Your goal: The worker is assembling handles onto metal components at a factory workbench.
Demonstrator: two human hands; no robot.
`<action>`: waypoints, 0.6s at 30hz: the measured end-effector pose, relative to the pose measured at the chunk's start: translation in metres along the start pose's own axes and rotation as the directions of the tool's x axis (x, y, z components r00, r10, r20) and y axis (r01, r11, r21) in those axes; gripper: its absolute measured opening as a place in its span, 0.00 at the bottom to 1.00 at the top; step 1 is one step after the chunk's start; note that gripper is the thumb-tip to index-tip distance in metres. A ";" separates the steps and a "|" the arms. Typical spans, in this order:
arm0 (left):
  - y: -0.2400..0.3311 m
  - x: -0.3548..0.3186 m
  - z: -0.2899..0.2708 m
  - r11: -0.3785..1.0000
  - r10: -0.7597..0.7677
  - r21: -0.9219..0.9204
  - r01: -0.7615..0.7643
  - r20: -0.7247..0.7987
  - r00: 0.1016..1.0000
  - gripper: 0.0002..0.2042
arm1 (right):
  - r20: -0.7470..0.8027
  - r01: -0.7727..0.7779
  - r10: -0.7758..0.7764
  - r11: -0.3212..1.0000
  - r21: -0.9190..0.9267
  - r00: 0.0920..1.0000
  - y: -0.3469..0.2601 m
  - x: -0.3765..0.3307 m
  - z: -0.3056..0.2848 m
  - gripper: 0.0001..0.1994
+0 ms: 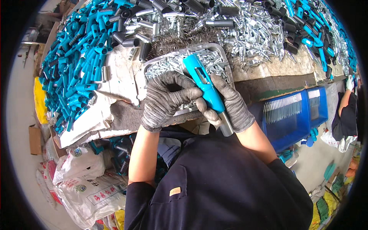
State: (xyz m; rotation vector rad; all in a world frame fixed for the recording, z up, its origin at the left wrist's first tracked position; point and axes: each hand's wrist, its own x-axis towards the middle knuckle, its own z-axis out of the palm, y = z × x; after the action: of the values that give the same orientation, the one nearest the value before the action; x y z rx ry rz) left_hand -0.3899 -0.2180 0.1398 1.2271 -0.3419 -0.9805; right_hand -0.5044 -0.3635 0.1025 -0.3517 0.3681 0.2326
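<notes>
Right hand [234, 105] clamps the blue tube [204, 85], metal end toward the body, steadying it over the tray [226, 57]. Left hand [166, 99] fingers curl closed beside it, thumb on the tube for alignment.

Packaging observed at lower left, under the desk edge: a heap of white woven sacks [82, 180] lies on the floor, several bearing round green-and-blue emblems and a boxed panel of red print. One sack [50, 184] at the far left carries pink-red colouring. A yellow bag [39, 100] sits higher along the left side, beside the desk. A brown cardboard box [35, 140] stands just below it. A small tan rectangular label [175, 191] is sewn on the person's dark garment. No screens or signs are visible.
</notes>
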 end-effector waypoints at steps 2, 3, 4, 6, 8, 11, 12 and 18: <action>-0.003 0.000 -0.001 0.997 0.047 0.067 -0.047 -0.004 0.999 0.06 | 0.065 0.036 -0.032 0.997 -0.065 0.997 0.000 -0.003 -0.003 0.28; -0.006 0.001 -0.002 0.988 0.092 0.129 -0.090 -0.005 0.996 0.06 | 0.126 0.076 -0.060 0.989 -0.126 0.990 0.001 -0.004 -0.004 0.28; -0.014 0.005 -0.006 0.980 0.161 0.120 -0.161 0.009 0.987 0.06 | 0.110 0.094 -0.079 0.986 -0.141 0.991 0.000 -0.007 0.000 0.25; -0.013 0.005 0.000 0.996 0.089 -0.036 -0.087 0.037 0.995 0.07 | 0.141 0.058 -0.048 0.996 -0.071 0.989 0.001 -0.008 0.002 0.26; -0.017 0.009 0.006 0.986 0.141 0.096 -0.139 -0.008 0.990 0.09 | 0.177 -0.031 0.011 0.993 0.112 0.984 0.002 -0.005 -0.001 0.27; -0.018 0.014 0.016 0.979 0.197 0.048 -0.198 0.024 0.980 0.14 | 0.403 -0.058 -0.030 0.977 0.206 0.915 0.006 0.001 0.000 0.32; -0.016 0.013 0.021 0.989 0.143 -0.040 -0.140 0.059 0.988 0.17 | 0.436 -0.055 -0.061 0.967 0.247 0.898 0.007 0.002 0.003 0.34; -0.010 0.009 0.023 0.697 0.322 0.675 -0.244 0.009 0.947 0.23 | 0.018 0.491 -0.497 0.849 -0.195 0.868 -0.011 0.002 -0.004 0.30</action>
State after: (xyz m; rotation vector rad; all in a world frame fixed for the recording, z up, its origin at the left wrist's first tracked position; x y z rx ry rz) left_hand -0.4048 -0.2395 0.1365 1.8102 -0.8266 -0.5090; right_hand -0.5002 -0.3744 0.1013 -0.6313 0.2755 -0.2488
